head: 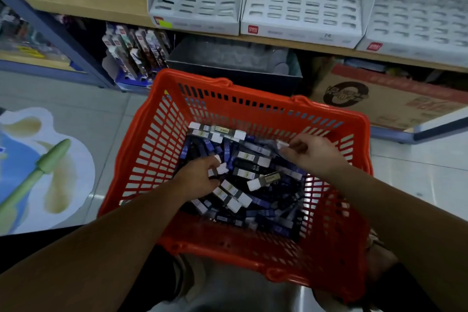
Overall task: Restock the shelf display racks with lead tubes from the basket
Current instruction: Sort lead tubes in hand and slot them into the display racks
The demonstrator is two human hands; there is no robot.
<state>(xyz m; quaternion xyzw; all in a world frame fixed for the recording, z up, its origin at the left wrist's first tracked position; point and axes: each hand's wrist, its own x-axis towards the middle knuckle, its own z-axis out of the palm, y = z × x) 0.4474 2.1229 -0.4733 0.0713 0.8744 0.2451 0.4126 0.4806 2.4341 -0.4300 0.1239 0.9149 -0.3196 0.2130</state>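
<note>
From the head camera we see lead tubes point(249, 157), dark blue and black with white caps, heaped loose in one orange basket point(253, 106). There are dozens, too many for us to count. Our left hand point(200, 177) grips a small bunch of them just below the caps. Our right hand point(311, 153) pinches one blurred tube at its white end. Three white slotted display racks point(304, 0) stand on the wooden shelf point(88, 0) beyond the basket, and the left one holds a few packs. A cardboard box point(379, 99) and a dark bin point(228, 58) sit beneath.
</note>
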